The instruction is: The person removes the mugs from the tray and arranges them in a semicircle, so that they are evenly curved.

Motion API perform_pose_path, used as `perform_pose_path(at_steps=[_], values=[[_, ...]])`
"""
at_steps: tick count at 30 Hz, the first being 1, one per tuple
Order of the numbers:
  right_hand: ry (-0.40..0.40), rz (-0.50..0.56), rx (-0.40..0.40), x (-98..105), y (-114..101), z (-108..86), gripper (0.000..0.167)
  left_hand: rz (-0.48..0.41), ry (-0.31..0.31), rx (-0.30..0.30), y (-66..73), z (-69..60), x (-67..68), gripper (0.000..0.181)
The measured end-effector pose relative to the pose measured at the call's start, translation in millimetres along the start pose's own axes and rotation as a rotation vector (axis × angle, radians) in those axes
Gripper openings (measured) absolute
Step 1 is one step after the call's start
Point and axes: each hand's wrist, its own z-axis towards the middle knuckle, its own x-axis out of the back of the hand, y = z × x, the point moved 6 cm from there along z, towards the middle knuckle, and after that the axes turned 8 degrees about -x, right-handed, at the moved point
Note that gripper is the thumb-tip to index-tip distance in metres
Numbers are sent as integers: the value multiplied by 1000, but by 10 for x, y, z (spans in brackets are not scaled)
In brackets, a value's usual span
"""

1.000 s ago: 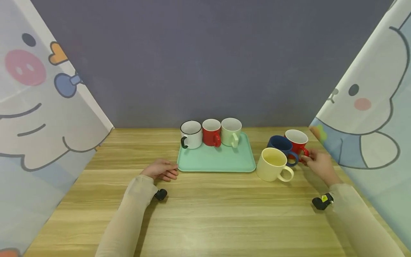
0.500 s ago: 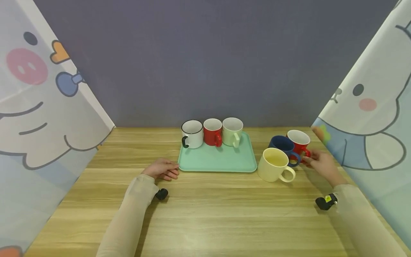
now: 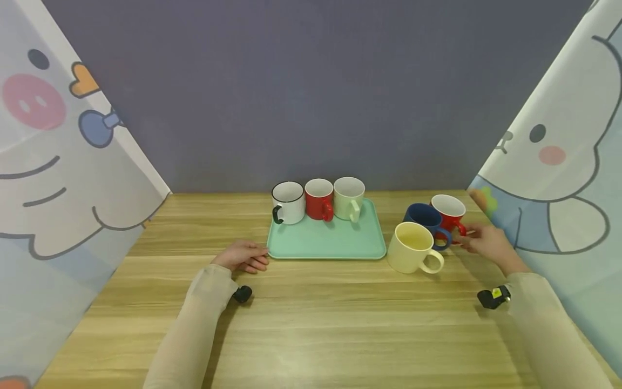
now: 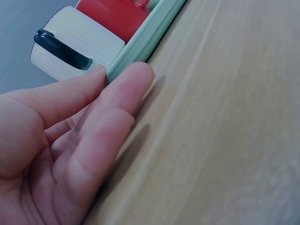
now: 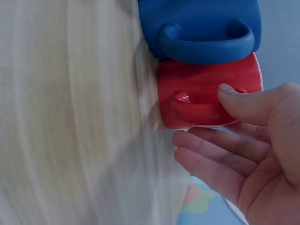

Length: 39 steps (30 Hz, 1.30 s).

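Relaxed fingers of the left hand (image 3: pixel 240 256) touch the mint tray (image 3: pixel 328 247) at its near corner, left of centre. At right stands the yellow mug (image 3: pixel 405 256). Just behind, the right hand (image 3: pixel 488 244) pinches the red mug (image 3: pixel 448 220) by its handle (image 3: pixel 459 227), thumb in front. The blue mug (image 3: pixel 421 216) crowds it, so a sideways pull could knock that over; a one-sided pinch might let the red tip. Farther back, three mugs (image 3: pixel 318 209) line the tray.

Soft light, faint shadows on the tabletop (image 3: pixel 340 324)
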Motion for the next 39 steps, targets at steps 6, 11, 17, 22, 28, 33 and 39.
perform_pose_path(at_steps=[6,11,17,22,28,33,39], values=[[-1,-25,7,84,-14,-38,34,-8,-5,1,0,3,-3,30],[6,13,-33,178,-43,-71,40,-14,-4,-2,9,4,-12,31],[126,43,-3,320,-191,-101,35,-10,-1,-7,28,-3,-16,33],[193,4,8,399,-404,-98,35,1,-2,-12,32,-12,-17,34],[194,20,-8,395,-617,3,37,-3,-6,-15,33,-21,-23,32],[209,-12,25,317,-854,80,35,-2,-7,-13,22,-20,-16,29],[226,-18,68,213,-1151,109,33,-7,-8,-10,28,-14,-12,29]])
